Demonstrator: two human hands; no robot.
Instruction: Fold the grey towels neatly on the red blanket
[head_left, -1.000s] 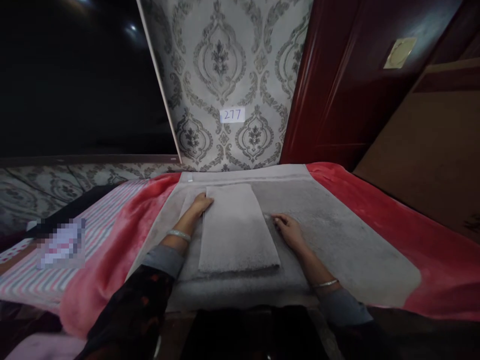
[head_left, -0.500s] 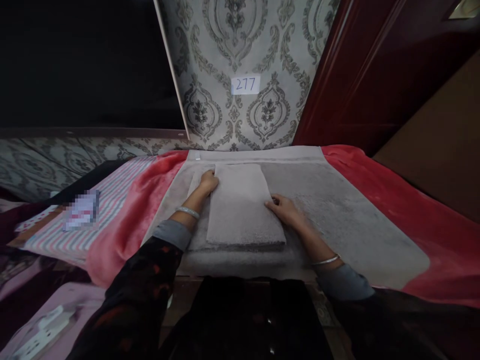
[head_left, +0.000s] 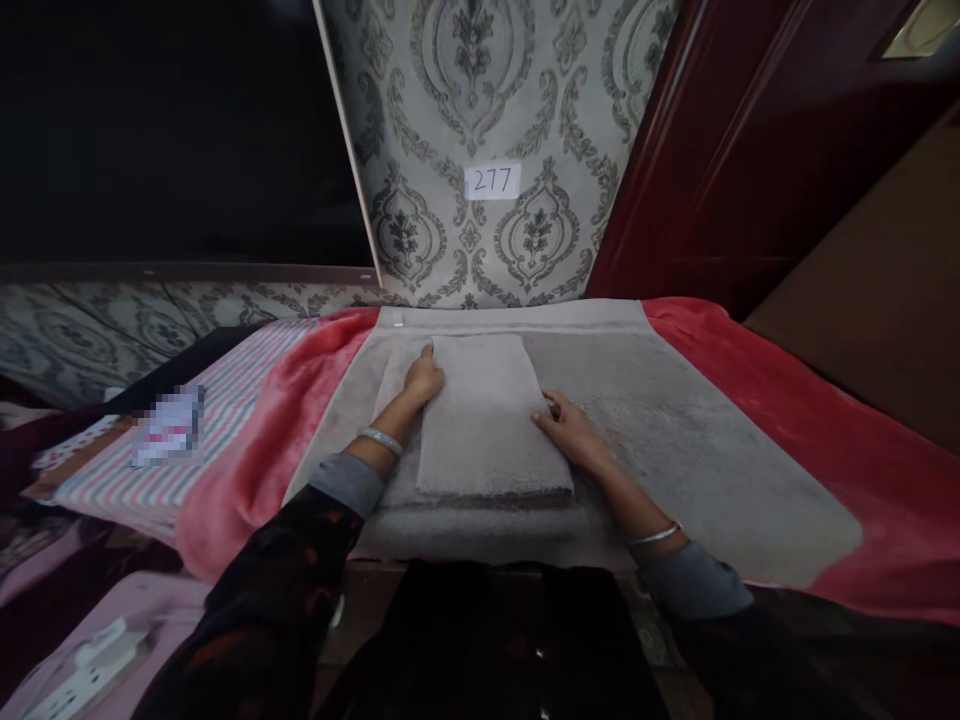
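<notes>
A folded grey towel [head_left: 487, 430], plush and layered into a narrow rectangle, lies in front of me on a wide grey cloth [head_left: 697, 460]. My left hand [head_left: 424, 378] is at its far left edge, fingers curled against the fabric and one pointing away from me along the border. On the right edge, my right hand [head_left: 568, 425] pinches the towel, the thumb on top and the other fingers partly hidden beside or under the fold. A wider grey layer shows left of the narrow fold and below it.
A red plush blanket [head_left: 795, 420] shows around the grey cloth. To the left are a striped cloth [head_left: 195, 410], a blurred packet [head_left: 169, 428] and a white power strip [head_left: 94, 675]. Behind are a dark screen [head_left: 165, 140] and a wall with a "277" label [head_left: 492, 180].
My left hand has slid slightly toward me along the towel's left edge, and one finger now points along it. The right hand stays at the right edge. The view has tilted a little.
</notes>
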